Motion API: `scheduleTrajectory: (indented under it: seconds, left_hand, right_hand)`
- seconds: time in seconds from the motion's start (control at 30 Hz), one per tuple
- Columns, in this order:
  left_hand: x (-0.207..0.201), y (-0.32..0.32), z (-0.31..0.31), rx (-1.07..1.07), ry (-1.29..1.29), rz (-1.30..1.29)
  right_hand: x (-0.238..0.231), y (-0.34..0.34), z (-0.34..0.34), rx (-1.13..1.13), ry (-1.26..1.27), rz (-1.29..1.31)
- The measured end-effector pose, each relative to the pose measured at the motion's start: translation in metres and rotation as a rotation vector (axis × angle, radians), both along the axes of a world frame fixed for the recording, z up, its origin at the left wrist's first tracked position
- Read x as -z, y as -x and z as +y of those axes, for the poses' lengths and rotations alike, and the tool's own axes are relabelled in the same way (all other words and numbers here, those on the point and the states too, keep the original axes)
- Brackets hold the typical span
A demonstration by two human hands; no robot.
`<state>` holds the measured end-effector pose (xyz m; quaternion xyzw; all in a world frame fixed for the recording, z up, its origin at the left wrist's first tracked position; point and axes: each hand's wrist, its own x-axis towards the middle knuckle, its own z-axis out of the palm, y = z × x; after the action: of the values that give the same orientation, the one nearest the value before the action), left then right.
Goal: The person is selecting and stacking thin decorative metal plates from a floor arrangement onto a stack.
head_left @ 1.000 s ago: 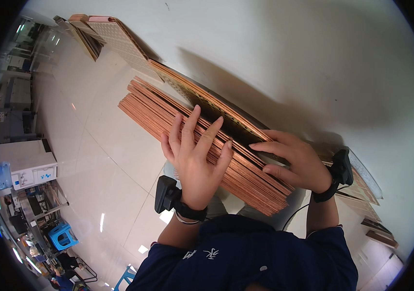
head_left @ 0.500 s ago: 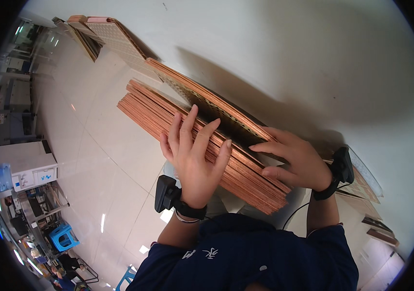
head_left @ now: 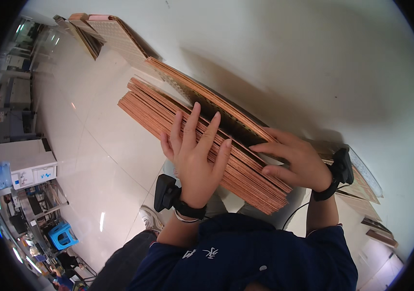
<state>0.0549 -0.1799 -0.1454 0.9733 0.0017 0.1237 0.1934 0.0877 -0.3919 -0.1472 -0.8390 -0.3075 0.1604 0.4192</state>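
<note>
Left hand (head_left: 195,162) is lying flat, fingers spread, on the board stack (head_left: 168,121); right hand (head_left: 296,165) is curling loosely over its edge. Looks stiff, heavyish, thin-edged: grab underneath.

The person wears a dark blue top with short sleeves and small white marks on the front. Both hands are bare. The left hand (head_left: 195,155) has a black band on the wrist with a chunky black box (head_left: 164,193) fixed to it, and a thin silver ring beside the band. The right hand (head_left: 296,162) has the same kind of black band and box (head_left: 341,166). A thin black cable (head_left: 295,213) curves down near that wrist. Dark trousers and a grey shoe (head_left: 149,219) show below.
</note>
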Motion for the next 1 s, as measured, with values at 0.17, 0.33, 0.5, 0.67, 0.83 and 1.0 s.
scheduleTrajectory:
  seconds: [0.17, 0.33, 0.5, 0.67, 0.83, 1.0]
  left_hand:
    - [0.001, 0.0, 0.001, 0.012, -0.033, -0.006]
    - [-0.001, 0.0, -0.001, -0.01, 0.014, -0.024]
    - [0.0, 0.001, 0.0, -0.025, 0.078, -0.04]
    - [-0.001, 0.002, 0.001, 0.007, -0.001, -0.008]
    - [0.001, 0.002, 0.0, 0.011, -0.005, -0.007]
    - [-0.001, 0.002, 0.0, 0.01, -0.009, 0.004]
  right_hand:
    - [0.0, -0.001, 0.0, 0.009, -0.009, 0.007]
    - [0.0, 0.0, 0.003, 0.036, -0.082, 0.017]
    - [0.008, 0.001, -0.001, 0.028, -0.11, 0.015]
    - [-0.003, 0.002, 0.003, 0.025, -0.085, -0.011]
    - [-0.001, 0.003, 0.003, 0.032, -0.062, -0.025]
    - [0.0, 0.003, 0.003, 0.03, -0.064, -0.017]
